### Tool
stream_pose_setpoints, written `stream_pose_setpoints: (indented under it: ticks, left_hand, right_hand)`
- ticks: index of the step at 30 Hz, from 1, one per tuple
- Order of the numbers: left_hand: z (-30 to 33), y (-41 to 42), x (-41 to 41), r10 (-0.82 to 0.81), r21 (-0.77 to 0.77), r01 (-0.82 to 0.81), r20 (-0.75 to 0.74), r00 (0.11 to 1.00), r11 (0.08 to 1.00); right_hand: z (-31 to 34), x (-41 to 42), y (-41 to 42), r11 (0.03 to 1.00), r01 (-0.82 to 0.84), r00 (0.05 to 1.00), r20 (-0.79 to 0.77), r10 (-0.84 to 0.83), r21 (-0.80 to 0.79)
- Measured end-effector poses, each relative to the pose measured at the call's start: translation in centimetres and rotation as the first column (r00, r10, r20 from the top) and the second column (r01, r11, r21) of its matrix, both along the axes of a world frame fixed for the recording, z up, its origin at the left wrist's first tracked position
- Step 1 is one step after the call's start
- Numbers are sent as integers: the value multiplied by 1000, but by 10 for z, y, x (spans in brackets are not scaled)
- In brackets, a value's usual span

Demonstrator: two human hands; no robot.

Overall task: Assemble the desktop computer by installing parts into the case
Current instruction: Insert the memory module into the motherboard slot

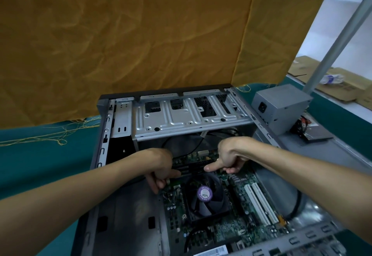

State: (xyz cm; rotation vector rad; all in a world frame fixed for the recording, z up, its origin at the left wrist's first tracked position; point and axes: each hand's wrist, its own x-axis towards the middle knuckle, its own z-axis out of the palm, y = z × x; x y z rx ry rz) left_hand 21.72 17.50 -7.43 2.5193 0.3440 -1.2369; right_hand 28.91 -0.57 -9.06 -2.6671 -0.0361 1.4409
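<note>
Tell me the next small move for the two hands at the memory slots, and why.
Probably press both thumbs straight down together. The left hand and right hand sit at opposite ends of a dark RAM stick lying along its slot, just beyond the CPU fan, thumbs pointing inward over it. Whether the stick is already seated cannot be told; even pressure would seat it.

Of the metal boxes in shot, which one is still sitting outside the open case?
The grey power supply, on the table right of the computer case; the drive cage is mounted inside, beyond both hands.

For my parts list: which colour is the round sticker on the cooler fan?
Purple sticker, head view.
</note>
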Motion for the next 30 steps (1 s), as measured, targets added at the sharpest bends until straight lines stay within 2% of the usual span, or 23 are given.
stream_pose_setpoints:
  ticks: [6, 13, 18, 25, 28, 30]
  left_hand:
    - [-6, 9, 2, 4, -98, -2, 26, 1000, 995]
    - [-8, 7, 2, 46, -101, -39, 67, 997, 994]
    - [-6, 8, -8, 134, -198, -112, 102, 986, 974]
    - [-5, 3, -6, 102, -96, -96, 66, 993, 991]
    - [-7, 8, -8, 191, -217, -167, 96, 977, 962]
    - [-9, 10, -7, 215, -245, -185, 98, 972, 952]
  right_hand:
    - [5, -1, 2, 999, -24, 999, 46, 26, -38]
    - [6, -4, 4, 996, -73, 993, 93, 78, -55]
    - [11, -3, -3, 996, 53, 996, 69, -58, 66]
    - [7, 1, 7, 997, -10, 1000, 9, 11, -80]
    - [7, 1, 3, 999, 9, 999, 38, -8, -30]
    - [9, 1, 1, 999, 32, 998, 59, -33, 3]
